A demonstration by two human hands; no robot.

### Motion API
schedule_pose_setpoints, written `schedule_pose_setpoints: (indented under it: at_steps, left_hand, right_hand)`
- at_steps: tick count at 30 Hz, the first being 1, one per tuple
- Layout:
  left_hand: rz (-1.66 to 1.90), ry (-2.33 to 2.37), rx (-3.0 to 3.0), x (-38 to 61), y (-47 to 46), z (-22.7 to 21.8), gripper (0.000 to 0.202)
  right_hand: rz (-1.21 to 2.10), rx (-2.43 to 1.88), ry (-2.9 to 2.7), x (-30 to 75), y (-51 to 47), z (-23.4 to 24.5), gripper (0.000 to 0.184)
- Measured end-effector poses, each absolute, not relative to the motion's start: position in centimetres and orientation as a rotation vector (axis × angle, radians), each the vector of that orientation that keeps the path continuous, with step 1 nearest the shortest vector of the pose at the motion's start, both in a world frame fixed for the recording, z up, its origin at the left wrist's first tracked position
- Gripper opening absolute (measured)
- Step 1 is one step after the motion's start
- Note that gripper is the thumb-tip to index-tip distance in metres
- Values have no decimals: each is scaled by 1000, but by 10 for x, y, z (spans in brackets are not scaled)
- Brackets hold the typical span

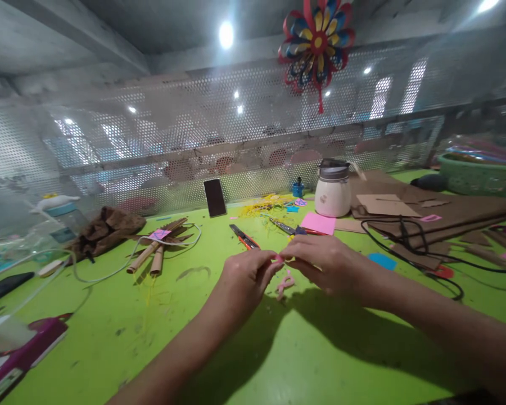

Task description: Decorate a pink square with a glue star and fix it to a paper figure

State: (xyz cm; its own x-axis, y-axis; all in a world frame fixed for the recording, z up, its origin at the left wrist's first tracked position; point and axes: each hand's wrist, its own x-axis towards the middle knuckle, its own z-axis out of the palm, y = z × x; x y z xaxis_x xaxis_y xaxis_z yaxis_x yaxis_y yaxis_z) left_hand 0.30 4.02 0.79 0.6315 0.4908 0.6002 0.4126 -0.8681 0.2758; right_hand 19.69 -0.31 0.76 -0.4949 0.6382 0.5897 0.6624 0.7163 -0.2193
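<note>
Over the middle of the green table, my left hand [247,275] and my right hand [320,260] meet fingertip to fingertip. Both pinch a small pink piece of paper [279,259], mostly hidden by the fingers. Just below them lies a pale pink looped paper cutout [285,284]. A box cutter [244,236] with an orange handle rests beyond my left hand, blade pointing away. Past my right hand are a slim metal tool [283,226], which I cannot make out fully, and a square of pink paper [318,223].
A white jug [333,191] stands behind the pink square. Brown paper sheets [459,214] and a black cable [421,247] spread on the right. Rolled brown paper tubes [157,261], a white cord [88,279] and a purple power strip [34,349] lie left. A phone [215,198] leans at the back.
</note>
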Motion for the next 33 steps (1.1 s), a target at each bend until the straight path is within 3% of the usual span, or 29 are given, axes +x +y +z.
schedule_pose_setpoints:
  at_steps: [5, 19, 33]
  left_hand:
    - [981, 753, 2668, 3, 39, 11, 21]
    - [876, 726, 2515, 1, 38, 11, 29]
    - [711, 758, 1924, 0, 42, 13, 26]
  right_hand:
    - [-195, -922, -2329, 198, -5, 6, 23]
    - [-214, -923, -2311, 195, -8, 3, 22]
    - [-222, -855, -2280, 193, -6, -3, 21]
